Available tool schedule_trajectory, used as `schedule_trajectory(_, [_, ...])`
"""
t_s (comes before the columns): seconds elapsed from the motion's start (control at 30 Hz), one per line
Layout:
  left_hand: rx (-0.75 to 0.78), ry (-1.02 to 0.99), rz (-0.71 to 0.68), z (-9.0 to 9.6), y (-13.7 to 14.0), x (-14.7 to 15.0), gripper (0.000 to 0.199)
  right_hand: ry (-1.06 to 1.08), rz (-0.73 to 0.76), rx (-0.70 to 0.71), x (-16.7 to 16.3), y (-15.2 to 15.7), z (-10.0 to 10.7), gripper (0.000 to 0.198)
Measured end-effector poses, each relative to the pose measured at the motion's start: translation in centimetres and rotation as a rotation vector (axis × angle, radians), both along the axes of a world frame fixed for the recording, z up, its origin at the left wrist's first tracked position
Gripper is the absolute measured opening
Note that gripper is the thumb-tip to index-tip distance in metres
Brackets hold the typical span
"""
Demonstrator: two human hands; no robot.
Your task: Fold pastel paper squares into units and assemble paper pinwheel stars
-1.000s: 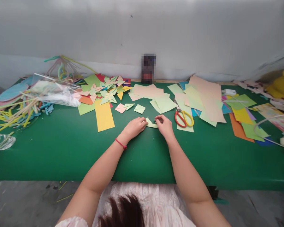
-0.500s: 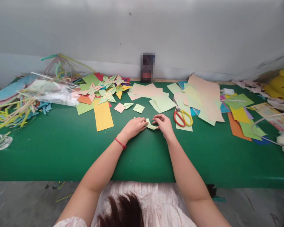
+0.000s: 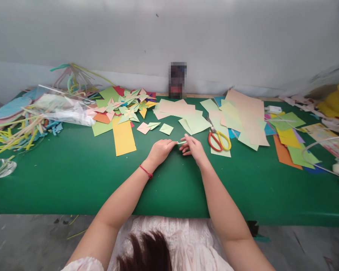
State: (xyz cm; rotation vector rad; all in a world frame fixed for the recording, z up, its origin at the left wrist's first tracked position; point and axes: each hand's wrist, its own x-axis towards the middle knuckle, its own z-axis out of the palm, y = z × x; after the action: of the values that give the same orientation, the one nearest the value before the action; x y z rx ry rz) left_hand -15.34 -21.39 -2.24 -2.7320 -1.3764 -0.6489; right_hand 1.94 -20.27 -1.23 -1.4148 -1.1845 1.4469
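Observation:
A small light green folded paper piece (image 3: 181, 142) is pinched between my two hands just above the green table (image 3: 73, 177). My left hand (image 3: 159, 149), with a red string at the wrist, grips its left end. My right hand (image 3: 193, 148) holds its right end with the fingertips. Only a thin edge of the paper shows between the fingers. Two small green paper squares (image 3: 166, 129) and a pink one (image 3: 144, 128) lie just beyond my hands.
Red and yellow scissors (image 3: 219, 139) lie right of my right hand. A yellow paper strip (image 3: 123, 136) and a heap of folded pinwheel pieces (image 3: 124, 105) sit to the left. Paper sheets (image 3: 243, 116) lie at the right, straws and a plastic bag (image 3: 62, 111) at far left.
The green paper piece lay flat under my fingers; now it is lifted and turned edge-on between both hands, which have drawn slightly closer together.

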Motion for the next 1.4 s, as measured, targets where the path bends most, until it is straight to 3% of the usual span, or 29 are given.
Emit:
schedule_trajectory(0.17, [-0.008,-0.029,-0.029,0.4,-0.2,0.1,0.024,-0.013,0.081,0.095,-0.2,-0.4,-0.1,0.040])
schedule_trajectory(0.3, [-0.011,-0.130,-0.015,0.7,-0.1,0.1,0.026,0.001,0.049,0.158,0.0,-0.4,-0.1,0.046])
schedule_trajectory(0.4, [-0.047,-0.301,0.085,0.8,-0.1,0.1,0.034,-0.014,0.019,0.188,0.2,-0.3,-0.1,0.052])
schedule_trajectory(0.47, [-0.110,-0.521,0.204,0.7,0.0,0.2,0.036,-0.040,-0.005,0.212,0.3,-0.3,-0.1,0.055])
schedule_trajectory(0.6, [-0.422,-1.103,0.419,0.3,0.7,0.1,0.040,-0.091,-0.085,0.256,0.4,-0.1,-0.2,0.048])
schedule_trajectory(0.67, [-0.643,-1.305,0.399,0.2,1.0,0.1,0.043,-0.098,-0.117,0.251,0.4,0.0,-0.3,0.042])
schedule_trajectory(0.73, [-0.849,-1.398,0.276,0.4,0.9,0.3,0.043,-0.091,-0.116,0.234,0.3,0.0,-0.3,0.038])
schedule_trajectory(0.83, [-0.983,-1.427,0.150,0.6,0.4,0.9,0.041,-0.080,-0.041,0.216,0.1,-0.2,-0.2,0.036])
schedule_trajectory(0.97, [-0.916,-1.442,0.216,0.5,0.0,1.3,0.035,-0.091,0.004,0.200,-0.1,-0.5,0.0,0.037])
schedule_trajectory(1.13, [-0.934,-1.428,0.257,0.3,0.2,1.1,0.032,-0.071,-0.095,0.244,-0.2,-0.5,0.1,0.038])
schedule_trajectory(1.4, [-1.118,-1.269,0.087,0.8,-0.2,1.1,0.041,-0.047,-0.337,0.364,0.5,0.0,0.0,0.040])
